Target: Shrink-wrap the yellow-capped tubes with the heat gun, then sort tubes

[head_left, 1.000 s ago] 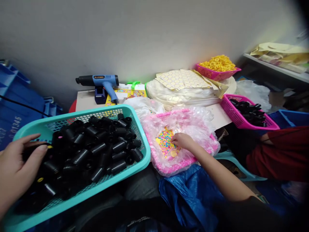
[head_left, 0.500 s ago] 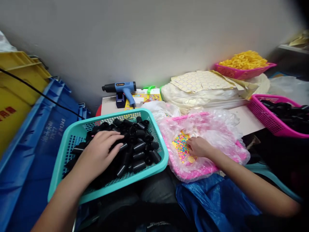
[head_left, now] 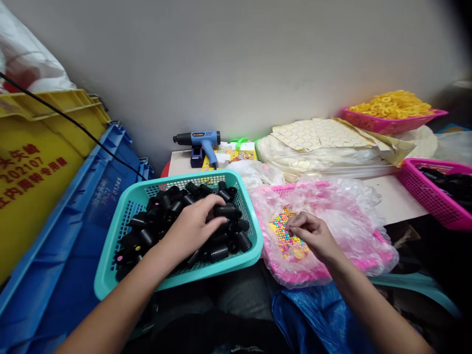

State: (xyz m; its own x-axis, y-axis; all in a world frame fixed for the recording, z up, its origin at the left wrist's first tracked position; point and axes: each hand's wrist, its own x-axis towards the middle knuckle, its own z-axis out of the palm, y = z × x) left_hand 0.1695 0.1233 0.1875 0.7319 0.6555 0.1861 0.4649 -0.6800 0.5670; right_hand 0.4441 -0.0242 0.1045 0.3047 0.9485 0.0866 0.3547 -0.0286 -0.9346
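Note:
My left hand point(head_left: 195, 223) is in the turquoise basket point(head_left: 106, 255), its thumb and fingers closed around a black plastic cylinder point(head_left: 227, 212). Many similar black cylinders point(head_left: 147, 238) lie loose in there; a few show a pink or yellow dot at one end. Over the plastic-lined pink basket point(head_left: 295, 279), my right hand point(head_left: 315, 235) is pinched, thumb against fingertips. Whatever sits in that pinch is too small to make out. Just beneath it lie small, round, multicoloured beads point(head_left: 282, 221), with pale yellow discs point(head_left: 299, 253) near them.
Behind the baskets are a blue heat gun point(head_left: 202, 139) and printed yellow sheets point(head_left: 317, 135) on a plastic-wrapped bundle. A pink basket of yellow rings point(head_left: 394, 105) and another of black parts point(head_left: 438, 196) stand right. Blue crates point(head_left: 84, 221) and a yellow crate point(head_left: 44, 162) rise left.
My left hand has moved right across the black cylinders and closed on one. My right hand has lifted off the beads, fingers pinched. The view has shifted slightly left.

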